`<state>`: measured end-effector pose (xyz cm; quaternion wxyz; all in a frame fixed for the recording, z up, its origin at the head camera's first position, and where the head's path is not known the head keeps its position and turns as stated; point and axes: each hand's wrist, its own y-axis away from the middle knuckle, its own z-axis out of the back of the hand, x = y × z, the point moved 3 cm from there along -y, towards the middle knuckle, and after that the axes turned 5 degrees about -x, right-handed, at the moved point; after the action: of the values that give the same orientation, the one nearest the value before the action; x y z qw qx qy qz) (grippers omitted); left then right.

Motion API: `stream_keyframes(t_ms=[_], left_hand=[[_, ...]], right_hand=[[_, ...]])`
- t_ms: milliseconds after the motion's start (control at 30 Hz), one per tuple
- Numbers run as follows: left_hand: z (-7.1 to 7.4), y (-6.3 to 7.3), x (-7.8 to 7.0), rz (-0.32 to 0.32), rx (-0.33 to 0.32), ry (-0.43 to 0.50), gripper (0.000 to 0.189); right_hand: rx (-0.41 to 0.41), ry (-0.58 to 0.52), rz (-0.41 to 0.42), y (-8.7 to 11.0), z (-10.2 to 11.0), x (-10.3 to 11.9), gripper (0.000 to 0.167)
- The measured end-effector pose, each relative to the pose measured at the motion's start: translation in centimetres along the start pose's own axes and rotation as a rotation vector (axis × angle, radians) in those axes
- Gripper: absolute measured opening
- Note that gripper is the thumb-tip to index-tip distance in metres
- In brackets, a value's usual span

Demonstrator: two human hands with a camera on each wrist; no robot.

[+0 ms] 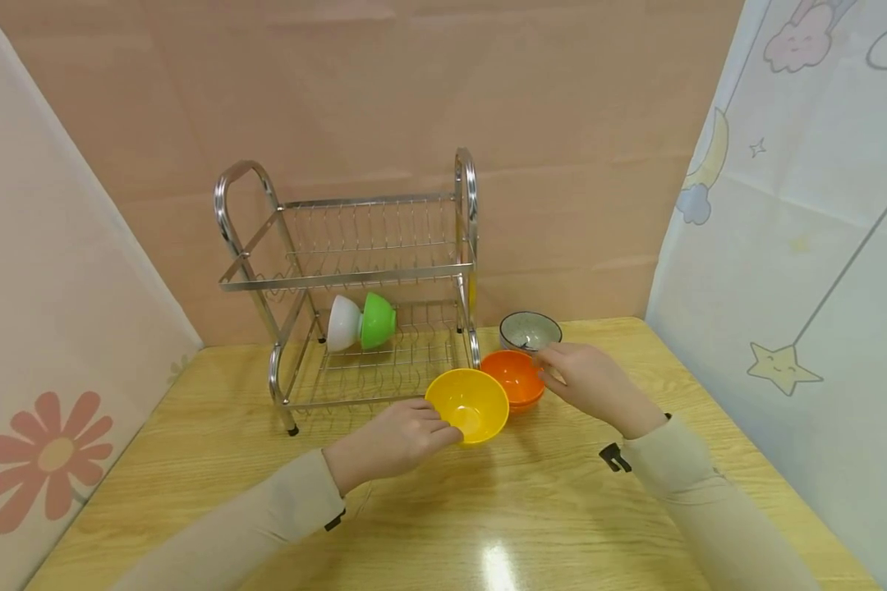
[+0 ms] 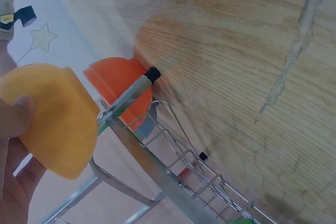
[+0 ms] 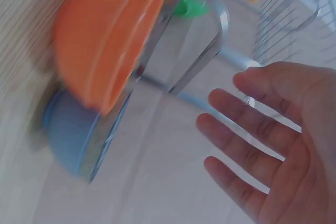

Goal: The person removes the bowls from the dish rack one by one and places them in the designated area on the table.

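My left hand [image 1: 402, 439] grips the rim of a yellow bowl [image 1: 469, 408], thumb on its outside in the left wrist view. The bowl is tilted in front of the dish rack's right corner. Just behind it stand orange bowls [image 1: 516, 377], one nested in the other. My right hand [image 1: 590, 379] hovers at the right side of the orange bowls, fingers spread and holding nothing in the right wrist view. Beyond them sits a grey bowl with a dark rim [image 1: 530, 330].
A two-tier metal dish rack [image 1: 369, 402] stands at the back left of the wooden table [image 1: 414, 525]. On its lower tier a white bowl [image 1: 343, 324] and a green bowl [image 1: 378, 320] rest on their sides. Fabric walls enclose the table at the back and sides.
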<state>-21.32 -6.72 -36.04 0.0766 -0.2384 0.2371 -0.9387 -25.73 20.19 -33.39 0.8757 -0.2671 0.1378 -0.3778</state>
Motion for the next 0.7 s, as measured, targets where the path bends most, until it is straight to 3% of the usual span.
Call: stream_keyframes(t_ms=[100,333,467,700], left_hand=[[0.0,0.1,0.1,0.004,0.006,-0.005,0.016],[0.2,-0.1,0.2,0.008,0.008,-0.017,0.016],[0.3,0.0,0.3,0.01,0.011,-0.034,0.016],[0.4,0.1,0.4,0.015,0.02,-0.034,0.015]], right_hand=[[-0.048,-0.026,0.108,-0.7,0.3,2.4,0.028],[-0.029,-0.119,0.303,-1.0,-0.6,6.9,0.043],[-0.036,-0.093,0.411,-0.8,-1.9,8.0,0.044],[-0.038,-0.017,0.474,-0.5,-3.9,8.2,0.04]])
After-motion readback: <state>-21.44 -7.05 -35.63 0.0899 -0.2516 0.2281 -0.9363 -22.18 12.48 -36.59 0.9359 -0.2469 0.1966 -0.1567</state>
